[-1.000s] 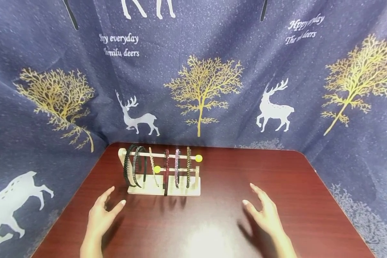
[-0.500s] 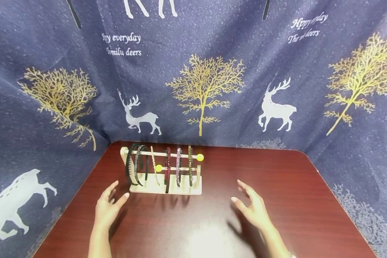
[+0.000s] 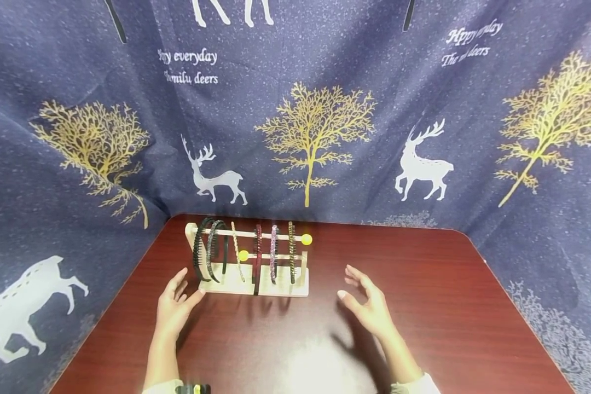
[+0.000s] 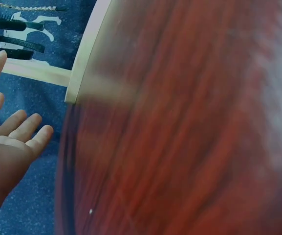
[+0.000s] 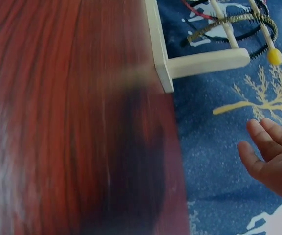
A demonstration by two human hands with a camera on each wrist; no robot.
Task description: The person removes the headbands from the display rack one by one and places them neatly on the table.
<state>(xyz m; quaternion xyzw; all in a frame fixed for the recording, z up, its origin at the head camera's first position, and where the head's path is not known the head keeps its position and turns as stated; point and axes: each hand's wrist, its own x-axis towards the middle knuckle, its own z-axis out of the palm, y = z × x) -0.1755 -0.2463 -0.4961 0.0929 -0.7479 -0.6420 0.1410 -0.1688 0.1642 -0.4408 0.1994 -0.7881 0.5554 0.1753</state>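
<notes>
A pale wooden rack (image 3: 295,290) with two horizontal rods stands at the back left of the table in the head view. Several headbands hang on its rods, among them a dark red headband (image 3: 258,257), a lilac one, a gold-brown headband (image 3: 291,253), a beaded cream headband (image 3: 237,250) and black ones at the left. My left hand (image 3: 174,309) is beside the rack's front left corner, fingers spread and holding nothing. To the right of the rack, a short gap away, my right hand (image 3: 369,306) hovers with relaxed fingers and nothing in it.
The dark red wooden table (image 3: 423,273) reflects a bright light near its front. A blue cloth (image 3: 345,175) printed with white deer and gold trees hangs behind and around it. Yellow balls (image 3: 306,239) cap the rod ends.
Both hands have moved forward and inward towards the rack, the right one travelling further left. The headbands and rack stay where they were on the table.
</notes>
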